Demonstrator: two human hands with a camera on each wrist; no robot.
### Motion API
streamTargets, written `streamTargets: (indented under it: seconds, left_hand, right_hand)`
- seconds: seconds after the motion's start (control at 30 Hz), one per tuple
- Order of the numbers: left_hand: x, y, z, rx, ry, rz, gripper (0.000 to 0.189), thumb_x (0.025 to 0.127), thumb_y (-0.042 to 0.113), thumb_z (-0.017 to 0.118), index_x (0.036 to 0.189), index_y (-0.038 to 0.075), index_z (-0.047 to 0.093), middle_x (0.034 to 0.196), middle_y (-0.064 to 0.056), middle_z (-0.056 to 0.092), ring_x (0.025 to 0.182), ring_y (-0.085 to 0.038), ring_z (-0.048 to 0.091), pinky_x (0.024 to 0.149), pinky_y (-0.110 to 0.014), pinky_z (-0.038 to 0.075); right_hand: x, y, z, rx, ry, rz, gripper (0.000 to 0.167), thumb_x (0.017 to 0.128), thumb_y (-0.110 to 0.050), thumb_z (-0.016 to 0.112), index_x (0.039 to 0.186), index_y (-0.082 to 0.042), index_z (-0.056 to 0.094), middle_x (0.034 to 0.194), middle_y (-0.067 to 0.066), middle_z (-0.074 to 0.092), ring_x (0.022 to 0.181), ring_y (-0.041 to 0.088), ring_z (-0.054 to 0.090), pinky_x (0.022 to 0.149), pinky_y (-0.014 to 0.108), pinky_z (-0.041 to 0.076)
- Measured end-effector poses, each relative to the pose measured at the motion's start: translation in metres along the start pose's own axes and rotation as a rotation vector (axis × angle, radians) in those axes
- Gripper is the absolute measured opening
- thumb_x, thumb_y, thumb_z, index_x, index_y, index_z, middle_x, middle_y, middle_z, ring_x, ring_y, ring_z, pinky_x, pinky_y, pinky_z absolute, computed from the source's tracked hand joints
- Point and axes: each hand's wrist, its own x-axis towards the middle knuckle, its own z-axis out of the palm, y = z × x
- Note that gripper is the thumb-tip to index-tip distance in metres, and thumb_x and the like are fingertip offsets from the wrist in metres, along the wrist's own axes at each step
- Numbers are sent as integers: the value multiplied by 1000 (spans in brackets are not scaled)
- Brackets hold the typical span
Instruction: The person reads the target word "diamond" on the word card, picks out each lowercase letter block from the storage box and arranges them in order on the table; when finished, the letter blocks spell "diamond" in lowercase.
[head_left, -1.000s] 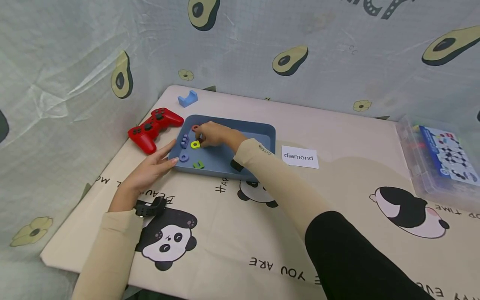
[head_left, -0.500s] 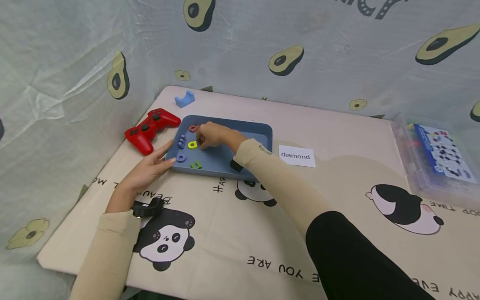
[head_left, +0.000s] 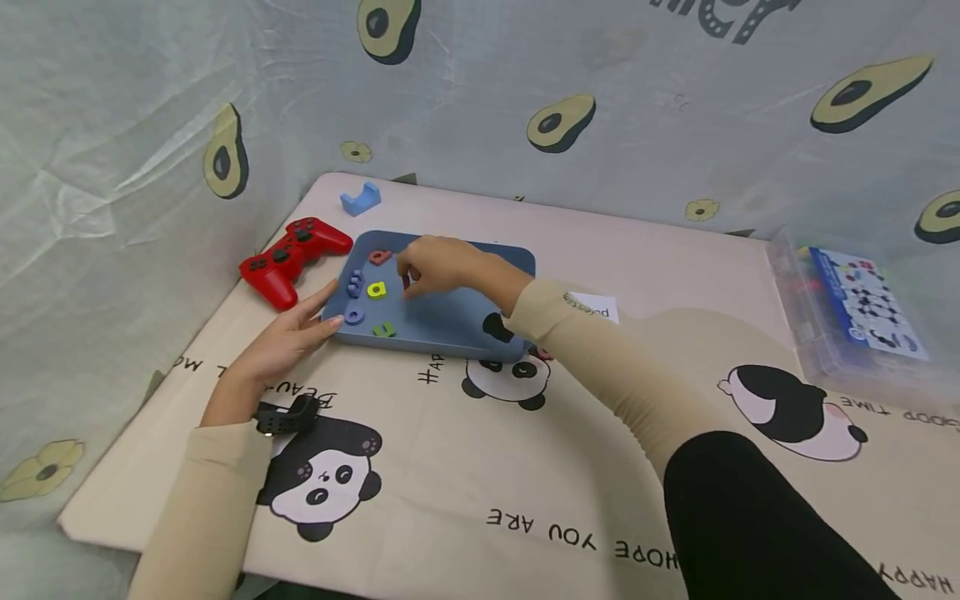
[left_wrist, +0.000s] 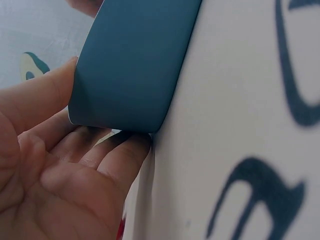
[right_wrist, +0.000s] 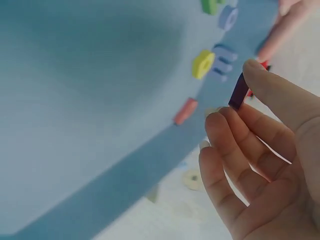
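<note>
over blue tray (head_left: 442,329), right hand (head_left: 441,263) angled down, pinching dark piece (right_wrist: 239,92)

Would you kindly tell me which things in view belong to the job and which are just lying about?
In the job:
blue-grey rectangular tray, left hand at its corner
small dark piece in the right hand
red letter, yellow letter, green letter, purple letters
white printed card, probably

Lying about, apparently:
red game controller
light-blue curved block
clear plastic box

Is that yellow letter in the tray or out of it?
In. The head view shows the yellow letter on the floor of the blue tray, inside its rim.
</note>
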Motion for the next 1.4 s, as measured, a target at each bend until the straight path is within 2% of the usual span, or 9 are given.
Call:
streamTargets:
  seconds: [0.2,0.5,0.6,0.8,1.03,1.27,1.4]
  left_hand:
    - [1,0,-1,19,7,-2,69,100,18,50,153,14,8,158,-9,0,141,-36,6,107,-47,24]
    - [-1,2,2,33,-4,3,69,100,19,50,153,14,7,158,-11,-1,140,-39,6,106,-49,25]
    - [-1,2,2,49,-1,-3,69,100,21,50,153,14,6,158,-11,-2,140,-40,5,105,-50,25]
    - [-1,3,2,75,6,0,70,100,23,50,153,16,6,158,-11,-2,140,-42,4,104,-50,25]
    - [-2,2,1,50,-6,13,69,100,20,49,153,14,4,158,-11,-4,140,-43,2,103,-51,23]
    - [-2,2,1,41,-13,24,69,100,20,48,153,15,4,158,-10,-6,140,-42,-1,102,-48,23]
    - [0,2,2,44,-17,30,68,100,19,48,153,14,4,158,-11,-6,139,-43,0,102,-48,23]
  right_hand:
    - [-47,0,-5,5,93,-64,24,89,-26,68,107,-9,68,94,4,59,82,15,52,72,28,44]
    - [-127,19,8,60,225,-87,29,85,-22,72,110,-7,66,96,6,62,84,15,59,74,30,49]
    - [-149,31,16,70,249,-59,30,85,-21,73,109,-6,66,95,3,63,82,13,59,71,29,50]
    - [-184,49,34,96,258,54,30,83,-22,75,107,-6,69,90,-2,62,79,10,59,68,28,49]
    - [-205,68,54,97,248,103,29,81,-19,76,105,-4,68,90,1,65,79,13,61,67,29,50]
    - [-204,76,68,114,208,191,29,81,-22,76,103,-4,70,82,-1,61,75,14,55,65,29,48]
    - [-201,78,75,88,194,195,28,81,-24,76,100,-5,69,77,-1,57,72,14,51,62,28,45]
